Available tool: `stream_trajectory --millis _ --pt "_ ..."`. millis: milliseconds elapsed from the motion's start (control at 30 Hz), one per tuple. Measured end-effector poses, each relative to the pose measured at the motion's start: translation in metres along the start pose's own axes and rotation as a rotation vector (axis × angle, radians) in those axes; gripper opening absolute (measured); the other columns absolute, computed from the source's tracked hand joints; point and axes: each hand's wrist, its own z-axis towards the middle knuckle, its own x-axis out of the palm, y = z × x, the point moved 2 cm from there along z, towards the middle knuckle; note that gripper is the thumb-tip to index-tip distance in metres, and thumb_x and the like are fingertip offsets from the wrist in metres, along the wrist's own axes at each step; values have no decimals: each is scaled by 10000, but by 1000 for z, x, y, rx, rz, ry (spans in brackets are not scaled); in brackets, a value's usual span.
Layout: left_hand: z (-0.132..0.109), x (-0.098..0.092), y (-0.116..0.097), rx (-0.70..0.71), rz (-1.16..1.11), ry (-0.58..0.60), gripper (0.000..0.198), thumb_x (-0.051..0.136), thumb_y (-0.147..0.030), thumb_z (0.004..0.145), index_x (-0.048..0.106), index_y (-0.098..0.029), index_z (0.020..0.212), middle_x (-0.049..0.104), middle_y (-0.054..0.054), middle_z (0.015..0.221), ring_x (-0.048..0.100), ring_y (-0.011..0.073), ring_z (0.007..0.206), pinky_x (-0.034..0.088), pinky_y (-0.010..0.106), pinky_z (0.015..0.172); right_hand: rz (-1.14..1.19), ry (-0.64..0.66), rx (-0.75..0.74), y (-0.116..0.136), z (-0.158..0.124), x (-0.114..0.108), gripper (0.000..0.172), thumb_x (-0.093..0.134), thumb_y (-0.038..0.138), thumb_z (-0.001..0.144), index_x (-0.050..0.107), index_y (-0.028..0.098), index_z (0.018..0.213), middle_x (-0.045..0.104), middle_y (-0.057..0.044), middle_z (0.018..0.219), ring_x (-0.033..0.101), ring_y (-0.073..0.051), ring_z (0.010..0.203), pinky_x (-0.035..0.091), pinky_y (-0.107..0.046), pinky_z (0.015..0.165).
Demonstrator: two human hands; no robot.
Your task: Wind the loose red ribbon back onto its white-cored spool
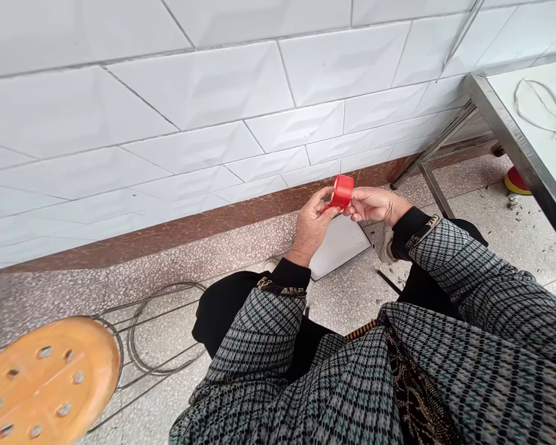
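Fingers of the left hand (311,222) pinch the red tape roll (344,191) — I see it held above the floor (336,306), left of the far left corner of the counter (514,136). The right hand's (375,203) fingers bunch together at the roll's right side; I cannot tell whether they grip it. Under both — a white panel (340,247) on the floor.

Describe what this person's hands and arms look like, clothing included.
The left hand and right hand are ungloved. Both sleeves are loose, in a grey and black checked weave, ending in dark bands with a gold pattern, then plain black cuffs at the wrists.
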Motion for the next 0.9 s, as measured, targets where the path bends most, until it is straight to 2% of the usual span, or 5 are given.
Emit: stream_trajectory --millis 300,433,533,633,900 --pt "1 -8 -2 -122 -154 143 523 900 -367 799 757 -188 1270 839 64 1016 777 214 929 601 376 933 -176 3 -39 -4 -3 -1 178 821 311 980 737 167 915 749 -38 785 620 -96 606 504 -154 503" --pt "-1 -12 -7 -157 -224 154 525 917 -407 795 761 -186 1245 849 99 1123 781 233 1031 597 383 964 -475 -103 -380 3 -1 -8 292 884 219 891 782 237 1164 815 -41 1033 728 -172 891 636 -237 730" --pt "-1 -12 -7 -215 -262 171 510 934 -419 769 768 -185 1191 847 93 1093 773 230 1021 592 371 944 -734 -173 -668 10 -1 -11 490 885 121 843 786 278 1296 799 -51 1288 722 -233 1148 634 -371 1023" --pt "-1 -13 -6 -278 -278 201 517 958 -406 720 766 -181 1144 845 81 1054 769 229 996 584 365 929 -969 -166 -778 14 0 -12 390 882 107 849 817 263 1201 787 -72 1332 693 -276 1253 529 -482 1204" --pt "0 -13 -6 -290 -334 183 466 967 -384 720 777 -194 1100 800 32 928 670 153 809 499 284 760 -965 -198 -773 13 -6 -6 472 804 41 827 821 266 1242 800 -66 1348 693 -270 1231 539 -442 1156"
